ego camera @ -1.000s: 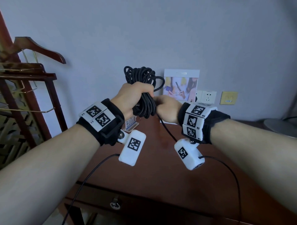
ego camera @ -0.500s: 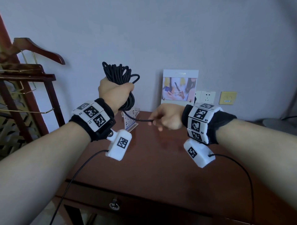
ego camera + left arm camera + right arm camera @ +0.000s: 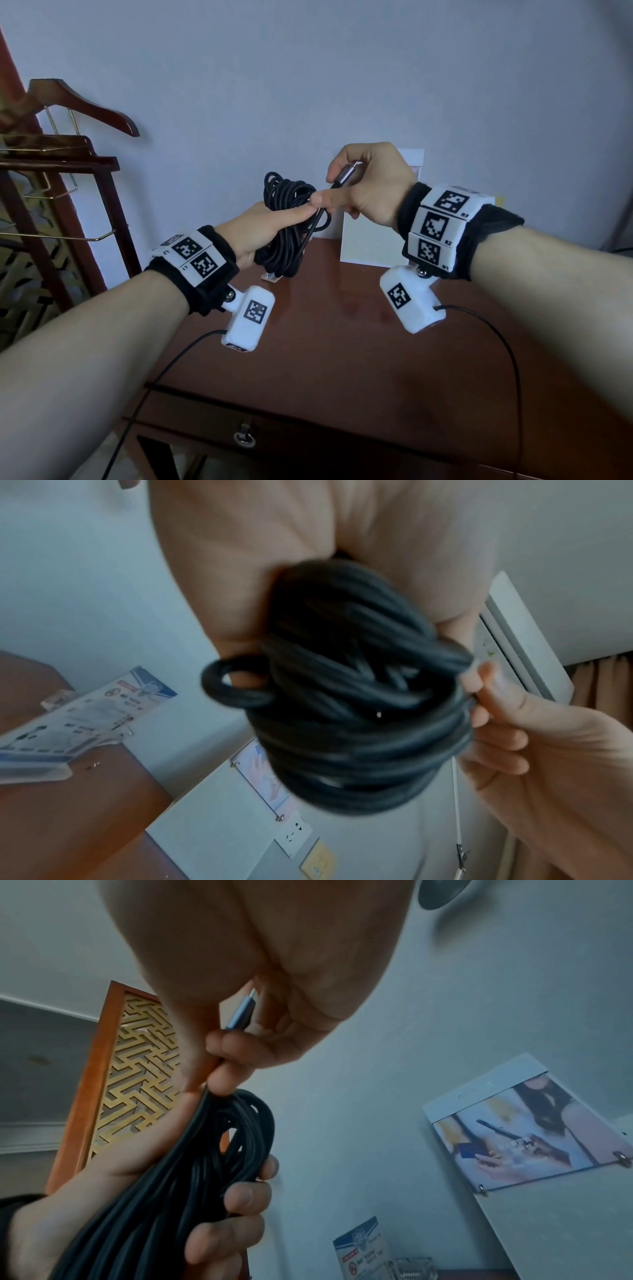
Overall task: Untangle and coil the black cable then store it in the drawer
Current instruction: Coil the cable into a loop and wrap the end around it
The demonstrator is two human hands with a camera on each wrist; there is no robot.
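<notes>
Holding the coiled black cable (image 3: 286, 222) above the desk (image 3: 342, 342), left hand (image 3: 263, 226) fingers wrap the bundle. Since a moment ago, right hand (image 3: 370, 185) has lifted, pinching the metal plug (image 3: 346, 173) end, probably the last tail to tuck. Drawer (image 3: 246, 442) appears closed.

Light: dim, bluish, soft.
Shine: pale glare on the table (image 3: 342, 308).
Blur: left wrist view, maybe from moving.
Edges: bent.

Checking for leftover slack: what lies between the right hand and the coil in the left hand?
A short stretch of black cable runs from the right hand to the coil gripped by the left hand; head view.
</notes>
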